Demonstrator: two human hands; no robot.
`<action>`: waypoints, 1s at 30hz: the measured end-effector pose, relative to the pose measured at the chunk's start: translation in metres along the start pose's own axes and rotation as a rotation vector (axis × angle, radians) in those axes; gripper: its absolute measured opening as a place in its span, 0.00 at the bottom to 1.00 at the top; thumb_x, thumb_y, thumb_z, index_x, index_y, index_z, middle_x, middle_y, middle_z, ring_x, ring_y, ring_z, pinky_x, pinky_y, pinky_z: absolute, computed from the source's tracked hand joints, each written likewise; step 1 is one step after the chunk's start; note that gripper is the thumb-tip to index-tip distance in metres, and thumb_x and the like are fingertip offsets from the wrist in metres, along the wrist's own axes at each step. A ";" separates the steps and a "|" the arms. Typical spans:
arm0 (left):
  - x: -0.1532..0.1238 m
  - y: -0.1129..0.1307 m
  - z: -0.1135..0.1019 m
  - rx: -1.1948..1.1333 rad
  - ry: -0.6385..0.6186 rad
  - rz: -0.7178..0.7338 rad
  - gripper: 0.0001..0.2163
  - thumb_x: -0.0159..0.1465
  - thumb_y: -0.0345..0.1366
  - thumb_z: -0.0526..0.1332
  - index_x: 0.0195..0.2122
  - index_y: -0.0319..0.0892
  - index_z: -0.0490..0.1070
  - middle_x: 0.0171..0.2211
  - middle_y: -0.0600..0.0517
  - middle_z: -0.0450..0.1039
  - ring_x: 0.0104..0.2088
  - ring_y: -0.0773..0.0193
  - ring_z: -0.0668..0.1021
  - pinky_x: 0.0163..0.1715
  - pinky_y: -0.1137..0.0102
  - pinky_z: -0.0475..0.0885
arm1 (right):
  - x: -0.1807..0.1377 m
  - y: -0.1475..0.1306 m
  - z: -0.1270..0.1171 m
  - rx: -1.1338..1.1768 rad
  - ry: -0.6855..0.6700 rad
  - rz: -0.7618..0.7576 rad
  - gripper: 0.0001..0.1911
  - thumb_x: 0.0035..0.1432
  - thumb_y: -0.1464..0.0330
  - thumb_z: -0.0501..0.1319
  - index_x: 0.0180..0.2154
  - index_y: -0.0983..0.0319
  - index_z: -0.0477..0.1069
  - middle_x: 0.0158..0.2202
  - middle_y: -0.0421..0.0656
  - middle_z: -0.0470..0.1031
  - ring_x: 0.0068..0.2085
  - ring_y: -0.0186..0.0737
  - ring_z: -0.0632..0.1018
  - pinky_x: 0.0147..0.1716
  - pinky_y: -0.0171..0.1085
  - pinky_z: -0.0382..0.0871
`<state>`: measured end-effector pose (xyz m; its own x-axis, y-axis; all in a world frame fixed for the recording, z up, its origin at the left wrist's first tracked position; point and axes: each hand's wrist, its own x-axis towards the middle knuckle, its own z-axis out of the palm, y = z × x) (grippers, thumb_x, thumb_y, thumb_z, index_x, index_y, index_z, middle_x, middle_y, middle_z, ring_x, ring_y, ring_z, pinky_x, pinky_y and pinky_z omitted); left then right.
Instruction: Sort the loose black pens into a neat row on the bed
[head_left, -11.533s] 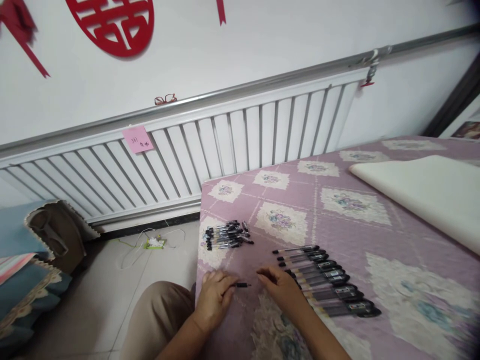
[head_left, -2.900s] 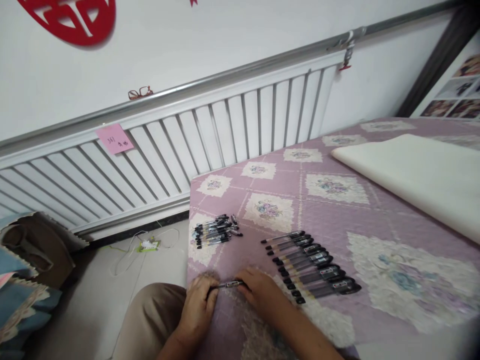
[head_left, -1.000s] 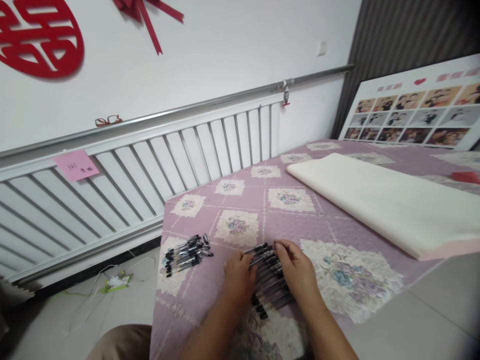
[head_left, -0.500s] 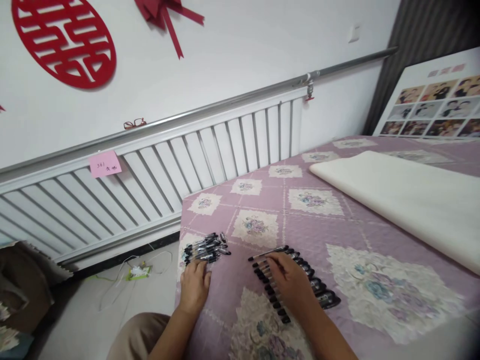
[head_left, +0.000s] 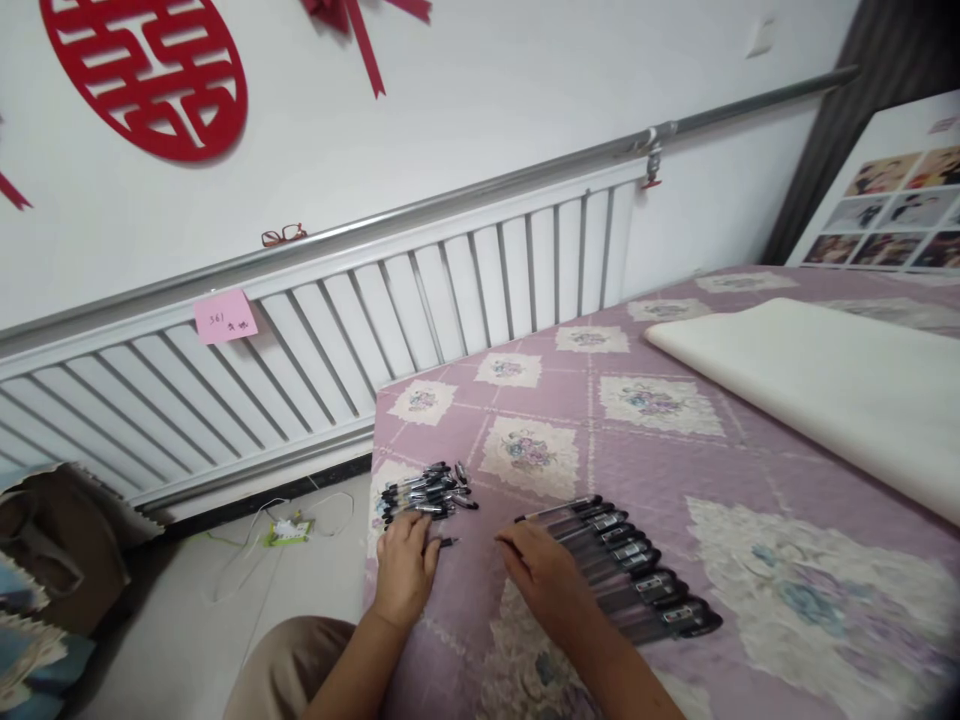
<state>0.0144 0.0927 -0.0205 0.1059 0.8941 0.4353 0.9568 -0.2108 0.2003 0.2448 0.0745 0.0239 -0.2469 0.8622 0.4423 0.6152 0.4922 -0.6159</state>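
My left hand [head_left: 406, 562] is closed at the table's left edge, just below a loose pile of black-capped pens [head_left: 426, 490]. A short dark pen end with a pale tip [head_left: 448, 542] sticks out beside its thumb; the rest of that pen is hidden under the fingers. My right hand [head_left: 546, 575] hovers at the left ends of a slanted row of black-capped clear pens [head_left: 637, 560], covering part of them. Its fingers are stretched toward the left hand, with nothing visible in them. The row's caps all point right.
A purple floral cloth [head_left: 525, 395] covers the table. A folded cream sheet [head_left: 817, 370] lies at the right, before a photo board [head_left: 889, 205]. A white radiator [head_left: 480, 270] runs behind, with glasses [head_left: 283, 235] on its pipe. Cables and a green item [head_left: 289, 532] lie on the floor.
My right hand has moved off the row toward the left hand, uncovering more pens. A pen end now shows at my left thumb. The whole view has shifted slightly.
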 end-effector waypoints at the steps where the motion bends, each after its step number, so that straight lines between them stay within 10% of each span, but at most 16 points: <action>1: 0.002 0.000 0.001 0.008 0.006 0.000 0.14 0.62 0.37 0.56 0.48 0.45 0.69 0.49 0.45 0.68 0.50 0.54 0.69 0.48 0.58 0.64 | 0.001 -0.002 0.001 -0.010 -0.014 0.003 0.09 0.62 0.70 0.51 0.35 0.60 0.70 0.34 0.44 0.73 0.38 0.43 0.74 0.38 0.40 0.66; 14: 0.004 0.006 -0.006 -0.025 -0.010 0.008 0.06 0.62 0.36 0.55 0.33 0.44 0.71 0.34 0.50 0.69 0.39 0.57 0.71 0.42 0.61 0.65 | 0.018 -0.013 0.031 -0.088 -0.147 0.018 0.09 0.62 0.70 0.52 0.36 0.61 0.71 0.35 0.44 0.74 0.38 0.42 0.74 0.39 0.38 0.65; 21: 0.004 0.003 -0.002 -0.045 0.077 0.089 0.14 0.61 0.35 0.57 0.49 0.44 0.66 0.47 0.45 0.67 0.49 0.54 0.68 0.47 0.58 0.63 | 0.021 -0.018 0.041 -0.107 -0.225 0.040 0.09 0.60 0.71 0.52 0.36 0.60 0.71 0.37 0.45 0.74 0.41 0.43 0.73 0.42 0.40 0.65; 30: 0.018 0.011 -0.004 -0.055 -0.027 0.031 0.08 0.64 0.35 0.55 0.41 0.48 0.72 0.38 0.50 0.72 0.41 0.57 0.71 0.43 0.61 0.61 | 0.022 -0.011 0.041 -0.093 -0.170 0.033 0.11 0.62 0.70 0.51 0.37 0.61 0.72 0.36 0.45 0.74 0.40 0.43 0.73 0.41 0.40 0.65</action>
<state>0.0254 0.1051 -0.0072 0.1433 0.8971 0.4179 0.9367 -0.2593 0.2354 0.2019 0.0926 0.0135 -0.3435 0.8894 0.3015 0.6898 0.4568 -0.5617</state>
